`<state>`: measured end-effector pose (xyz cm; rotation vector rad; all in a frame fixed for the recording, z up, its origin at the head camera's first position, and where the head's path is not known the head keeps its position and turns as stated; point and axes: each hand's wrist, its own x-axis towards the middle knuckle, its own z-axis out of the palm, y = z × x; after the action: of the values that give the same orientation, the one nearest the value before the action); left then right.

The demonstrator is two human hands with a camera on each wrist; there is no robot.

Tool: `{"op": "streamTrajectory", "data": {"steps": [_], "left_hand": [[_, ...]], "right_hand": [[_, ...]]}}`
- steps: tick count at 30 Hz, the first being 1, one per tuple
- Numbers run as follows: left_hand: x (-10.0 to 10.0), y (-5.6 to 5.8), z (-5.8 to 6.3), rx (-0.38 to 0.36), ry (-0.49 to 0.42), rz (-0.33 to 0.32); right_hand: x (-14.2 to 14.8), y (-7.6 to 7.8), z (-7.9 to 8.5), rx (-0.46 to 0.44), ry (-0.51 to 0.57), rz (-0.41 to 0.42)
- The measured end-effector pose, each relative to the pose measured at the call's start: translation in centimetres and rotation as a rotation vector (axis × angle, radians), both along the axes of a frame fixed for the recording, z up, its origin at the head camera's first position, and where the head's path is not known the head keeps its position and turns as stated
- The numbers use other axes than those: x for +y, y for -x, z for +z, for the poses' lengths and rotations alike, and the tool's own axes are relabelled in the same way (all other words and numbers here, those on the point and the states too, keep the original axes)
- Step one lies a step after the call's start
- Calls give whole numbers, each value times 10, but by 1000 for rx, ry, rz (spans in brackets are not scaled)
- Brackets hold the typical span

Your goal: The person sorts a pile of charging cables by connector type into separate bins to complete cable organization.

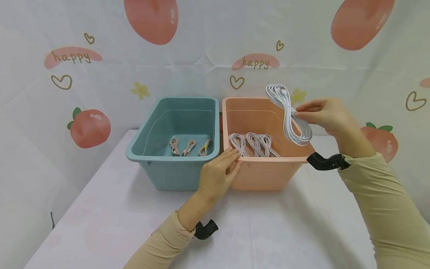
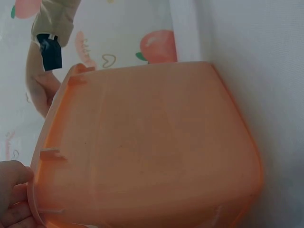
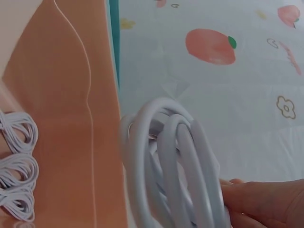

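My right hand point(image 1: 324, 114) pinches a coiled white cable point(image 1: 290, 116) above the right side of the orange bin point(image 1: 258, 175). The bundle hangs in long loops, with a connector end visible near its top. In the right wrist view, the cable loops point(image 3: 175, 166) fill the middle, with the fingers point(image 3: 261, 204) behind them. At the bin's front left corner, my left hand point(image 1: 218, 173) holds the rim, fingers over the edge and thumb on the outer side. Several white cable coils point(image 1: 256, 144) lie inside the orange bin, near its front.
A blue-green bin point(image 1: 174, 173) stands directly left of the orange one. Inside it lie 3 small tied cable bundles point(image 1: 189, 147), pinkish and beige. Both bins stand on a white-covered table point(image 1: 248, 228), with a printed fruit-pattern backdrop point(image 1: 201, 45) behind.
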<state>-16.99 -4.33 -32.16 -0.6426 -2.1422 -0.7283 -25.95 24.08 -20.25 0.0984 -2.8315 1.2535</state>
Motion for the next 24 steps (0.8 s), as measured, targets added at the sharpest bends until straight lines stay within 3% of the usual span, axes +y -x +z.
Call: {"op": "streamTrajectory", "data": {"steps": [10, 24], "left_hand": [[0, 0, 1, -15, -1, -4], [0, 1, -1, -4, 7, -2]], "right_hand": [[-23, 11, -1, 9, 21, 17], [-54, 29, -9, -4, 198, 114]]}}
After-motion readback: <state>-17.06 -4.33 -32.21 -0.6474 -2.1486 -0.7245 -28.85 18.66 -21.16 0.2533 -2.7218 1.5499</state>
